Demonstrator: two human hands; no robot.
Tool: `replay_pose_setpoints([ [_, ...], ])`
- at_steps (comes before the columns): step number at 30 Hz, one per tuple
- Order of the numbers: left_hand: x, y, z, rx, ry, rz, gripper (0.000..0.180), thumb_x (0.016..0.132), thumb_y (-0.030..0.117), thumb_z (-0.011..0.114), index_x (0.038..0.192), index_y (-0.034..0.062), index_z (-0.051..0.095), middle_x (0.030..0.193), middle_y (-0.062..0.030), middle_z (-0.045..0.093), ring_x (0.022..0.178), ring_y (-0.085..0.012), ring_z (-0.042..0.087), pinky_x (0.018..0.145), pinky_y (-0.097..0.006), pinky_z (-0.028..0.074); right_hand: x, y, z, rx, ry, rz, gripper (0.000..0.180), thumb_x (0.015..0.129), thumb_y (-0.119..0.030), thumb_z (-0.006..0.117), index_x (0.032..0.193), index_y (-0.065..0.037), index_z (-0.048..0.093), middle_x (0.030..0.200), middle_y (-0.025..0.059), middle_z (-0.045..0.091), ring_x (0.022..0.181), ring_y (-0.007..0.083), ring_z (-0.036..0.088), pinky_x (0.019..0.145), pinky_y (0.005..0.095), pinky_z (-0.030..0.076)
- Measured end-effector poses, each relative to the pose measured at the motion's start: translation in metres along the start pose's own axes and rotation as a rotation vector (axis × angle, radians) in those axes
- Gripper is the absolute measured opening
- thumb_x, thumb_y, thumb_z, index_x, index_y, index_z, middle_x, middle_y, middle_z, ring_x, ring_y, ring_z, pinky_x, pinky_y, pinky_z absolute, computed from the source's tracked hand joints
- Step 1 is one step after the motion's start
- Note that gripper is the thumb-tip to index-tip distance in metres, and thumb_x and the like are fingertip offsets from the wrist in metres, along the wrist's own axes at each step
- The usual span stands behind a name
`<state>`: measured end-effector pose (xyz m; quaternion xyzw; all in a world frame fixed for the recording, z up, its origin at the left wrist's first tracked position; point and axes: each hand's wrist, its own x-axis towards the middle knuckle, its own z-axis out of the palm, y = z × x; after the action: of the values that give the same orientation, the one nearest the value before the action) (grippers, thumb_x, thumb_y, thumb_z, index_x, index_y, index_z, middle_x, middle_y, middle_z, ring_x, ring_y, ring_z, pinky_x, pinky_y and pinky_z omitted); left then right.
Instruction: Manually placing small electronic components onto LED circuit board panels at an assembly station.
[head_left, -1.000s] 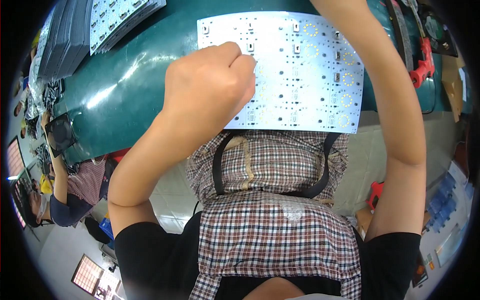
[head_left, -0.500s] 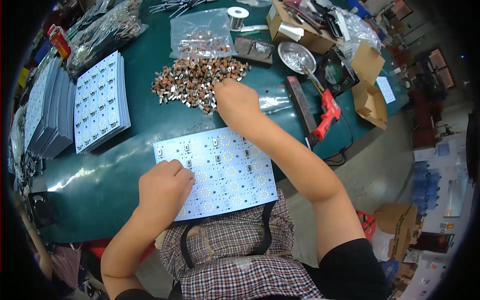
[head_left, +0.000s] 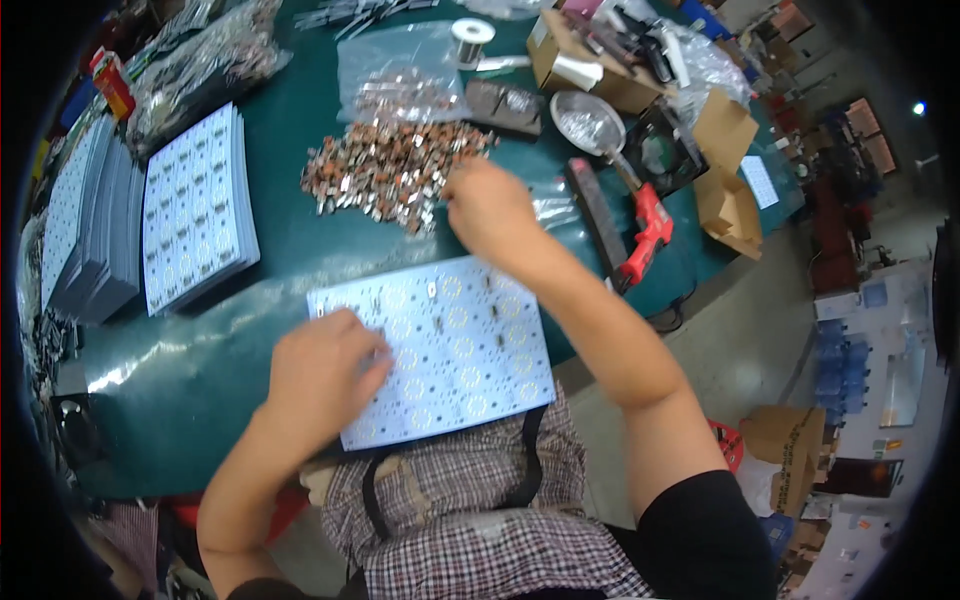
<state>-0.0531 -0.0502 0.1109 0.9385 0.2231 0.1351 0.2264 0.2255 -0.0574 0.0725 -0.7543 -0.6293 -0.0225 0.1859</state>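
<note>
A white circuit board [head_left: 440,390] with printed rings and a few small metal parts mounted on it lies at the table's near edge, over my lap. My left hand [head_left: 325,370] is over the board's left side, its fingers curled together; what they pinch, if anything, is too small and blurred to tell. Beyond the board is a heap of small metal-and-brown electronic parts [head_left: 385,170]. My right hand [head_left: 490,208] is at the heap's right edge with its fingers closed, and the fingertips are mostly hidden from view.
Stacks of white circuit boards [head_left: 195,210] stand at the left, near bagged wires [head_left: 215,70]. Behind the heap are a clear bag of parts [head_left: 400,75] and a solder spool [head_left: 472,38]. To the right lie a red-handled soldering iron [head_left: 648,232], a metal bowl [head_left: 588,122] and an open carton [head_left: 735,205].
My right hand has shifted slightly right and nearer, to the edge of the heap. My left hand has lifted or turned a little over the board. The whole view has moved slightly.
</note>
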Motion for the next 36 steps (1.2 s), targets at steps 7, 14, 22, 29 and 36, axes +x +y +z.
replay_pose_setpoints([
  [7, 0.077, -0.061, -0.004, 0.146, 0.207, 0.057, 0.016, 0.09, 0.009, 0.073, 0.105, 0.0046, 0.072, 0.096, -0.0086, 0.072, 0.085, -0.0212, 0.07, 0.075, -0.03, 0.054, 0.0, 0.028, -0.036, 0.69, -0.096, 0.09, 0.018, 0.092, -0.008, 0.07, 0.107, 0.002, 0.075, 0.088, 0.0093, 0.076, 0.08, 0.0142, 0.073, 0.073, 0.0292, 0.058],
  [14, 0.106, -0.072, 0.023, -0.016, 0.284, 0.139, 0.011, 0.084, 0.015, 0.071, 0.09, 0.0073, 0.074, 0.092, -0.0149, 0.072, 0.094, -0.0349, 0.069, 0.083, -0.047, 0.054, -0.024, 0.027, -0.06, 0.917, -0.266, 0.201, 0.03, 0.101, -0.013, 0.066, 0.127, 0.003, 0.068, 0.107, 0.0112, 0.075, 0.095, 0.0152, 0.073, 0.087, 0.0266, 0.059],
  [22, 0.121, -0.076, 0.033, 0.183, 0.22, 0.02, 0.014, 0.081, 0.019, 0.076, 0.085, 0.0067, 0.073, 0.087, -0.0142, 0.071, 0.086, -0.0352, 0.07, 0.078, -0.047, 0.056, -0.055, -0.004, -0.073, 1.478, -0.353, 0.454, 0.027, 0.096, 0.003, 0.067, 0.123, 0.009, 0.061, 0.11, 0.0253, 0.073, 0.097, 0.0301, 0.076, 0.084, 0.0361, 0.064],
  [29, 0.121, -0.075, 0.035, 0.281, 0.264, 0.051, 0.017, 0.082, 0.02, 0.07, 0.08, 0.0032, 0.07, 0.084, -0.019, 0.071, 0.083, -0.0383, 0.07, 0.075, -0.048, 0.056, -0.066, -0.013, -0.071, 1.39, -0.301, 0.506, 0.019, 0.092, -0.001, 0.071, 0.109, 0.007, 0.069, 0.099, 0.0229, 0.075, 0.09, 0.0302, 0.076, 0.078, 0.0365, 0.063],
  [36, 0.096, -0.082, 0.02, 0.146, 0.388, 0.037, 0.017, 0.079, 0.017, 0.07, 0.078, -0.0002, 0.069, 0.079, -0.021, 0.071, 0.08, -0.0392, 0.07, 0.073, -0.046, 0.056, -0.084, -0.001, -0.068, 1.02, -0.401, 0.278, 0.033, 0.099, -0.006, 0.066, 0.129, 0.008, 0.063, 0.11, 0.0183, 0.075, 0.094, 0.019, 0.074, 0.085, 0.0293, 0.06],
])
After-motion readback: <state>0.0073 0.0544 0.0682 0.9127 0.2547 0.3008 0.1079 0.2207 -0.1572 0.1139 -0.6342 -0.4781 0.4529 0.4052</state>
